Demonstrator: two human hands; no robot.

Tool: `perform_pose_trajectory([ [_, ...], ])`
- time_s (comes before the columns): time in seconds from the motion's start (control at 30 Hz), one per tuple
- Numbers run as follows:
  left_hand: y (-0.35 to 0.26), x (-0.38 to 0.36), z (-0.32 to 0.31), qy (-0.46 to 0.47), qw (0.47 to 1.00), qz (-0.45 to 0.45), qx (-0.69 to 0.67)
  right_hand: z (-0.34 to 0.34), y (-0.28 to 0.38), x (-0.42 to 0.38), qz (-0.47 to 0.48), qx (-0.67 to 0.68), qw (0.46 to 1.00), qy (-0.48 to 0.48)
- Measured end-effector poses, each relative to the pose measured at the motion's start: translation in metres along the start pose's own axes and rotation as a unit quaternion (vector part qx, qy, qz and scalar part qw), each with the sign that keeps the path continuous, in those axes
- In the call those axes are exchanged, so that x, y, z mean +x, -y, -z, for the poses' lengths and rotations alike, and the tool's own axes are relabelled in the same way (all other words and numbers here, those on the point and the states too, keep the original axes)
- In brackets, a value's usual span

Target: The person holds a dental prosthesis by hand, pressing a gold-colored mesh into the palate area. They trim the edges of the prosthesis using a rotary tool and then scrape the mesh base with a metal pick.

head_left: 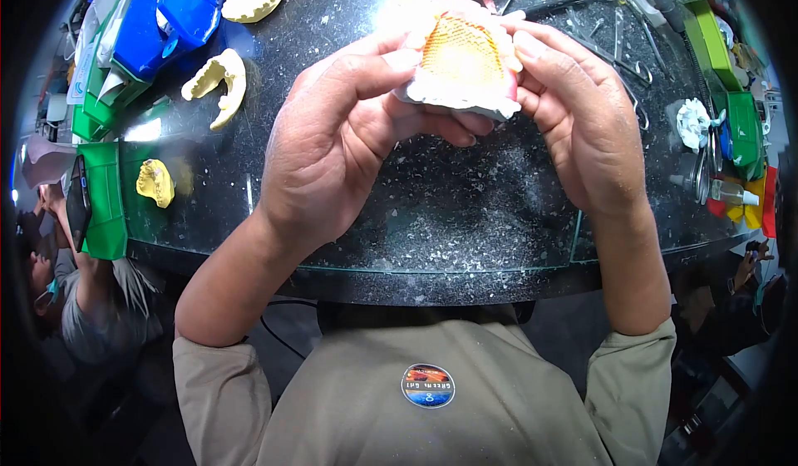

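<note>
Near the top centre, a white dental model with a yellow-orange meshed middle and pink edges is held up between both hands. My left hand grips its left side, thumb on the near left edge and fingers curled underneath. The fingers of my right hand pinch its right edge, with the thumb at the upper right. Bright light washes out the model's upper left. Below the hands, white crumbs and dust lie on the black tabletop.
Yellowish dental casts lie at left, with a smaller yellow piece. Blue bins and a green bin stand at far left. Metal tools, crumpled white material and green containers are at right. People sit at both sides.
</note>
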State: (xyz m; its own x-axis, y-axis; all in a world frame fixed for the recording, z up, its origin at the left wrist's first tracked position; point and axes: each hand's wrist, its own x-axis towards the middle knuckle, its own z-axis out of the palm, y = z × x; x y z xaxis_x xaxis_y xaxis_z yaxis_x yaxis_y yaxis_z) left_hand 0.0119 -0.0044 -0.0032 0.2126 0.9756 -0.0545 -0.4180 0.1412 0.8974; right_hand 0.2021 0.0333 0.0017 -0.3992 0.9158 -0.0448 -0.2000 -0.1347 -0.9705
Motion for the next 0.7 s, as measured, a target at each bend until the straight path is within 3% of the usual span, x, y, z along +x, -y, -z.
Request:
perform_pose_trajectory([
  [0.37, -0.0074, 0.0023, -0.0004, 0.057, 0.998, -0.015, -0.012, -0.0025, 0.0014, -0.0026, 0.021, -0.048, 0.999, -0.013],
  [0.53, 0.0006, -0.0006, 0.002, 0.007, 0.998, -0.057, -0.009, -0.0023, 0.0022, -0.003, 0.044, -0.083, 0.996, 0.003],
  [0.7, -0.0034, 0.0003, -0.0005, 0.024, 0.996, -0.059, -0.059, -0.0023, 0.0005, -0.0036, 0.06, -0.089, 0.994, 0.005],
])
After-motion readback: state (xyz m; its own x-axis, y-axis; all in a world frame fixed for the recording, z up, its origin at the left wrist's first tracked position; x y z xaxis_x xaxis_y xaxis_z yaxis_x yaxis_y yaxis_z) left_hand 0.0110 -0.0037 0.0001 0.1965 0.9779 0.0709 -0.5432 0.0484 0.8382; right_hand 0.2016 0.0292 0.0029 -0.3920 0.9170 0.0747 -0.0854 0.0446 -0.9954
